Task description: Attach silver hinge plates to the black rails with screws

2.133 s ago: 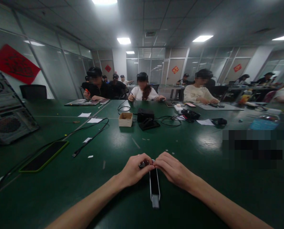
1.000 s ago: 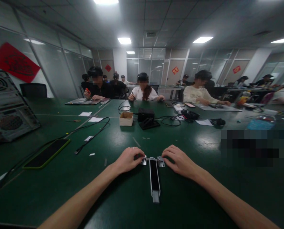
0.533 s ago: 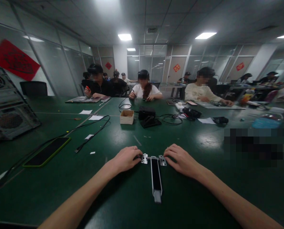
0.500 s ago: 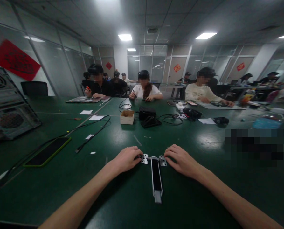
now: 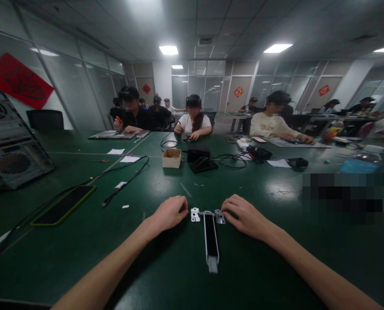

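A metal hinge assembly lies on the green table: a long pale bar with a black strip [image 5: 211,240] points toward me. At its far end sit two perforated metal plates, a left plate [image 5: 195,215] and a right plate [image 5: 219,216]. My left hand [image 5: 168,213] rests just left of the left plate, apart from it. Its fingers are curled in toward the thumb, with nothing visible in them. With bent fingers and thumb, my right hand [image 5: 243,216] grips the outer edge of the right plate; the fingertips partly cover that edge.
A phone [image 5: 64,206] and a black cable [image 5: 124,188] lie at left, near a computer case [image 5: 16,146]. Farther back stand a small box [image 5: 171,159] and a black device [image 5: 200,158]. Several people sit across the table. A blurred patch covers the right side.
My left hand has let go of the left plate and shifted slightly left, leaving the plate fully visible. My right hand and the hinge assembly stay almost where they were.
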`<state>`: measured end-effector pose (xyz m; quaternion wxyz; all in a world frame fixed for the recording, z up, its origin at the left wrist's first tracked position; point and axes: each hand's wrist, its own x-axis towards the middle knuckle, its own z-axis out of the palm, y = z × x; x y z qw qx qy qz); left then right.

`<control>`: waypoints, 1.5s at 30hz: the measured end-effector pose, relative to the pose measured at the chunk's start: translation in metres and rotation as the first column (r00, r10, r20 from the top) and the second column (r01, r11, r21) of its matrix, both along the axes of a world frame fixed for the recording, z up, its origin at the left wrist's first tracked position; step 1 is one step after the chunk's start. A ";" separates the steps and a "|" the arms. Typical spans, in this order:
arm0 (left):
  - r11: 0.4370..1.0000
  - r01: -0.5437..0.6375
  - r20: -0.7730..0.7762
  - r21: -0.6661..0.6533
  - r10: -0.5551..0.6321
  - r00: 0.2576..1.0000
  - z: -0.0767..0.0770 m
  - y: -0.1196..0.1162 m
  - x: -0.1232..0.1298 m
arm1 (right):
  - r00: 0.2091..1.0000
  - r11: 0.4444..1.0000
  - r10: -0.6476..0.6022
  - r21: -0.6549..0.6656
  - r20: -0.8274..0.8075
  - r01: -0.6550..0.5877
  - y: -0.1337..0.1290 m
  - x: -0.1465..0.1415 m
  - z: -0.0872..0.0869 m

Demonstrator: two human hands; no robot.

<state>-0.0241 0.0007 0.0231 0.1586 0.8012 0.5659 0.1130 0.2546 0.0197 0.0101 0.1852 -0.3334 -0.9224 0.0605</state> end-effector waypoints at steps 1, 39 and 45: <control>1.000 -0.015 0.018 0.003 0.015 1.000 0.001 -0.001 0.001 | 1.000 1.000 -0.002 -0.003 0.002 0.002 0.000 0.000 0.001; 0.996 0.040 0.116 0.075 -0.049 0.992 -0.005 -0.007 0.024 | 0.997 0.999 0.010 -0.034 -0.078 -0.012 -0.006 -0.011 -0.006; 0.995 0.083 0.109 0.063 -0.089 0.990 -0.002 -0.007 0.022 | 0.997 0.999 -0.010 -0.033 -0.072 0.008 -0.006 -0.014 -0.005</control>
